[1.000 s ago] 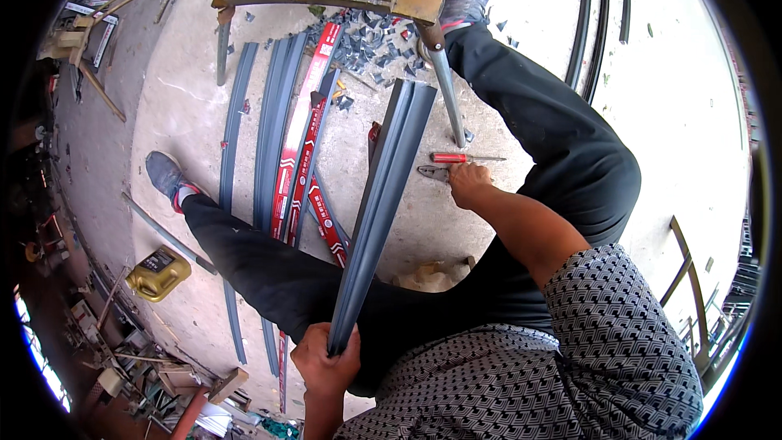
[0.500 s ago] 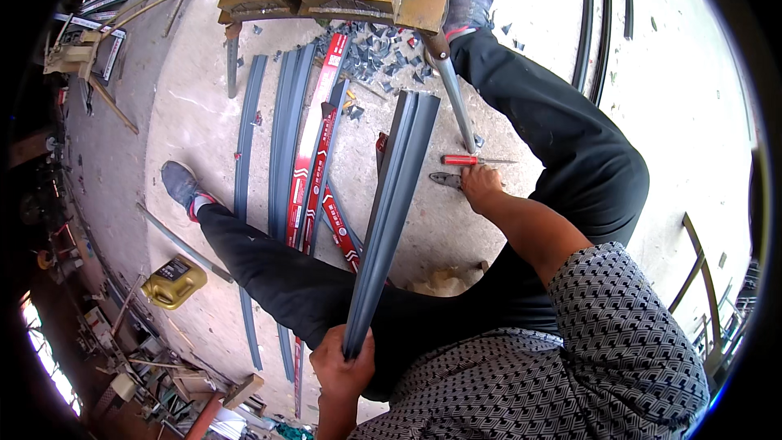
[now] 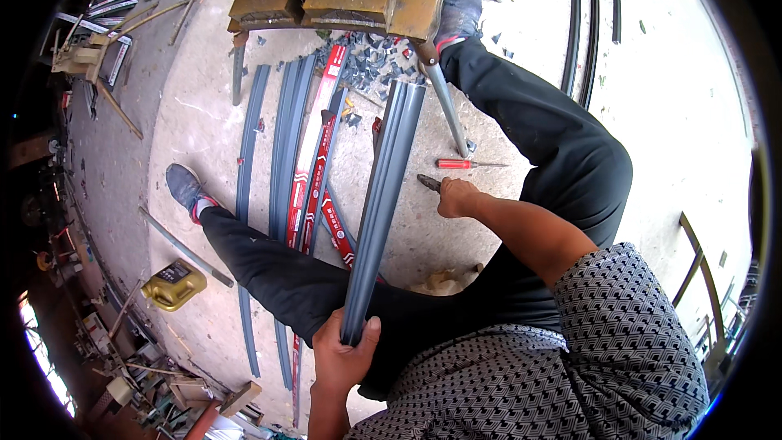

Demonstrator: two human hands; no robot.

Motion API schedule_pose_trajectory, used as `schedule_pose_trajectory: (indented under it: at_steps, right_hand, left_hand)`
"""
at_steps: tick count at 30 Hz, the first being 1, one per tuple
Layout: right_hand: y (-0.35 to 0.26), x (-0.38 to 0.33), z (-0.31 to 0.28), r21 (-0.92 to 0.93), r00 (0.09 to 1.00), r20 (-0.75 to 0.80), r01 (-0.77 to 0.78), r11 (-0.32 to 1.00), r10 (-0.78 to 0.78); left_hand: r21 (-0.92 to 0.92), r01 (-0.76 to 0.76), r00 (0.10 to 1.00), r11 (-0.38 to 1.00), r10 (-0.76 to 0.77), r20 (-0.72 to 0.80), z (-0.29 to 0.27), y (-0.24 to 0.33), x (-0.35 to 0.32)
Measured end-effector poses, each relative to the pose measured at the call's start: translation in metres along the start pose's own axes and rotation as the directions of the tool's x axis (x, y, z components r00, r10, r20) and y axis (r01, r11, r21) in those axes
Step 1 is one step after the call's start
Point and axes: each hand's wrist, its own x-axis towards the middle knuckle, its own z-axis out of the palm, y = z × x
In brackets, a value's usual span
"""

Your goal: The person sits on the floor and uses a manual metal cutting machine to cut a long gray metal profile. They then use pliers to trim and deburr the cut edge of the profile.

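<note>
Grey and grooved along its length, a long strip (image 3: 383,204) slants across the middle of the head view, its far end raised toward the top. The left hand (image 3: 342,349) has its grip wrapped round the near end, thumb on the right side, just above the dark trousers (image 3: 277,265). The right hand (image 3: 458,197) has its grip curled round the handles of a pair of pliers (image 3: 428,183), whose dark head points left; I cannot tell how far the pliers are open, or whether they touch the floor (image 3: 497,236). Just beyond that hand, apart from it, lies a screwdriver (image 3: 454,164) with a red handle, its shaft pointing right.

To the left of the held strip, more grey strips (image 3: 285,147) lie lengthwise on the floor, with red-and-white strips (image 3: 316,126) beside them. The left leg crosses over several of these. Small dark scraps (image 3: 371,61) are scattered beneath and in front of a brownish-yellow metal stand (image 3: 350,4) at the top. A gold jug (image 3: 174,283) sits near the left shoe (image 3: 186,185); black strips (image 3: 574,24) lie at the upper right.
</note>
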Motion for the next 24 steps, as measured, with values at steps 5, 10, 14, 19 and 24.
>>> schedule_pose_trajectory:
  at_steps: [5, 10, 14, 19, 24]
  right_hand:
    - [-0.018, -0.016, -0.020, -0.008, 0.985, 0.013, 0.172, 0.985, -0.172]
    - [-0.022, -0.043, -0.039, -0.050, 0.966, -0.074, 0.246, 0.968, -0.249]
    - [-0.022, -0.077, -0.059, 0.233, 0.971, -0.194, 0.187, 0.954, -0.142]
    - [-0.009, -0.133, -0.088, 0.543, 0.978, -0.191, 0.180, 0.820, -0.088]
    - [0.005, -0.196, -0.123, 0.659, 0.934, -0.329, 0.332, 0.675, -0.139]
  left_hand:
    - [-0.220, -0.112, 0.989, 0.969, 0.131, 0.073, -0.005, 0.020, 0.034]
    - [-0.416, -0.062, 0.951, 0.907, 0.180, 0.251, -0.007, 0.056, 0.077]
    - [-0.578, 0.009, 0.916, 0.816, 0.225, 0.333, -0.002, 0.083, 0.107]
    - [-0.527, -0.014, 0.906, 0.850, 0.235, 0.353, 0.001, 0.096, 0.110]
    - [-0.419, -0.082, 0.932, 0.904, 0.219, 0.289, 0.003, 0.087, 0.085]
